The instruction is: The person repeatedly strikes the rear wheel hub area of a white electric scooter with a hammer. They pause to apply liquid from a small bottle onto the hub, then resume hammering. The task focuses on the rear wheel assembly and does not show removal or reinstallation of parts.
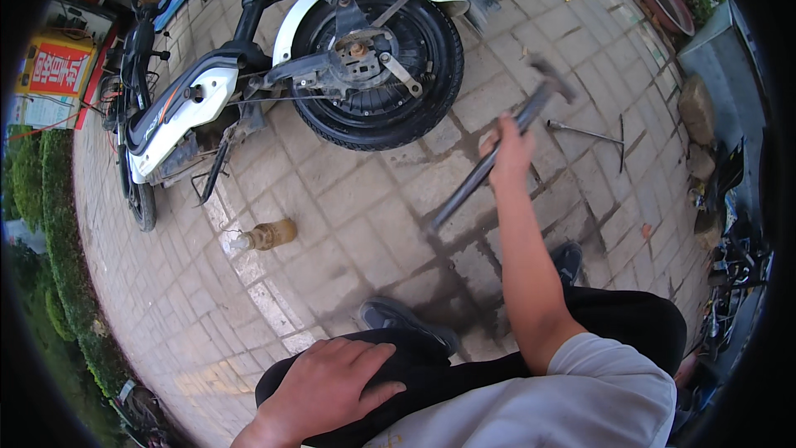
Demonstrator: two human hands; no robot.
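Observation:
My right hand [512, 153] is closed round the dark handle of a hammer [543, 98], held out over the paving with its head up and to the right. The handle's other end points down and left. On my bent left knee rests my left hand [332, 382], holding nothing, with its fingers laid out and the thumb a little apart. Ahead of me is a white and black electric scooter [191, 108]. Its rear wheel [398, 112], with a rusty axle nut and a metal arm at the hub, is the part nearest the hammer.
A T-shaped wrench [590, 133] lies on the paving right of the hammer. Left of centre a brownish bottle [272, 235] lies on its side. Stones [696, 108] and a grey bin [721, 58] of metal parts line the right edge. A hedge [66, 257] borders the left.

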